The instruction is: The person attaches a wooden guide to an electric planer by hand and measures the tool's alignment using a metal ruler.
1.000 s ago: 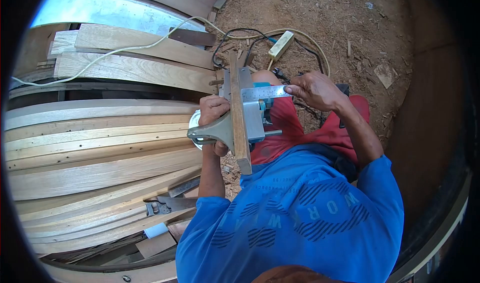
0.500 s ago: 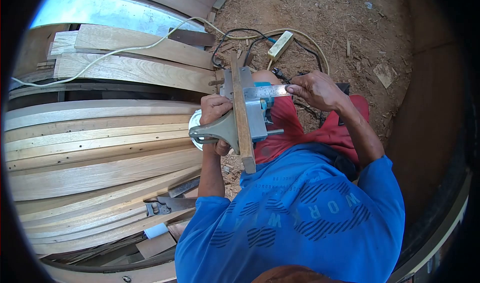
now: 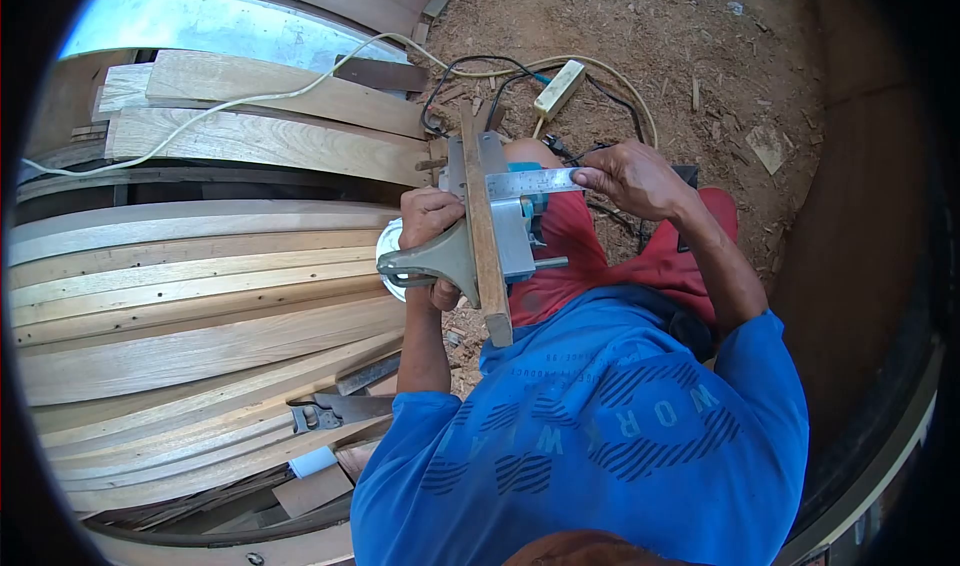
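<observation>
My left hand (image 3: pixel 430 218) is closed around the edge of a power tool with a flat metal base (image 3: pixel 512 236), beside its grey bracket (image 3: pixel 435 262). A narrow wooden strip (image 3: pixel 484 231) lies across the base, against the fingers of that hand. Between thumb and fingers, my right hand (image 3: pixel 635 181) pinches the end of a metal ruler (image 3: pixel 535 182). The ruler lies over the metal base, its far end reaching the strip. Most of the tool's blue body is hidden under the base.
Long planks (image 3: pixel 200 341) are stacked at the left, with a handsaw (image 3: pixel 340 411) on them. A pale cable (image 3: pixel 210 111) crosses the upper boards. A power strip (image 3: pixel 559 89) lies on the chip-strewn ground (image 3: pixel 700 56). A white round container (image 3: pixel 392 251) is partly hidden behind my left hand.
The wooden strip's near end has shifted slightly right, along with the grey bracket. The ruler and my right hand have moved very slightly right. Both hands keep their holds.
</observation>
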Demonstrator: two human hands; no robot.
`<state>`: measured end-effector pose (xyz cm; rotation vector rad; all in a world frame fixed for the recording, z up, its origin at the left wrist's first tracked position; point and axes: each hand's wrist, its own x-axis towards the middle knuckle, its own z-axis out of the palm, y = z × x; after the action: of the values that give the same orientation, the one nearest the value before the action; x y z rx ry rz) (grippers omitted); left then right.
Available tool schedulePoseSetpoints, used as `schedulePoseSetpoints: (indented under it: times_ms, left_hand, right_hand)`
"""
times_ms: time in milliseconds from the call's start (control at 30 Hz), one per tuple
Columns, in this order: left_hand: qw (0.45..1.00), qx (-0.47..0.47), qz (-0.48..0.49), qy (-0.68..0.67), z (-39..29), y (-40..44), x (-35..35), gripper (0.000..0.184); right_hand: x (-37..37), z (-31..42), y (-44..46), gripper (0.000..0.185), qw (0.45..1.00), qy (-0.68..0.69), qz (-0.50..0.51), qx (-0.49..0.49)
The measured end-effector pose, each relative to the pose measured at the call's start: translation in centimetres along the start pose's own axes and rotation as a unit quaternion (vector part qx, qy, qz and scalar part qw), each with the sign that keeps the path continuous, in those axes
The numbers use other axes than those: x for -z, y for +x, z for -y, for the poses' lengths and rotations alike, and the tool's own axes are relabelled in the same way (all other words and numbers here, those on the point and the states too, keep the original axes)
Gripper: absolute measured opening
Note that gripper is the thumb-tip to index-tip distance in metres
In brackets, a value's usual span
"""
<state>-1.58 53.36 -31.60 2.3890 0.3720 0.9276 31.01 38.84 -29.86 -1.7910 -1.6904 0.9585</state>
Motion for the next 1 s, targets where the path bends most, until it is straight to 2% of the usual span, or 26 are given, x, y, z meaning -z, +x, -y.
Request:
schedulePoseSetpoints:
  times_ms: [367,867,1000]
  left_hand:
    - [0.999,0.009,-0.032,-0.004,-1.3,0.5,-0.4,0.084]
    - [0.999,0.032,0.024,-0.030,-0.6,0.1,0.2,0.086]
    - [0.999,0.036,0.015,-0.027,-1.4,0.5,0.0,0.086]
  right_hand:
    - [0.0,-0.3,0.0,0.049,1.000,0.005,0.009,0.001]
    - [0.1,-0.3,-0.1,0.051,1.000,0.010,0.009,0.006]
    - [0.3,-0.4,0.0,0.052,1.000,0.007,0.016,0.006]
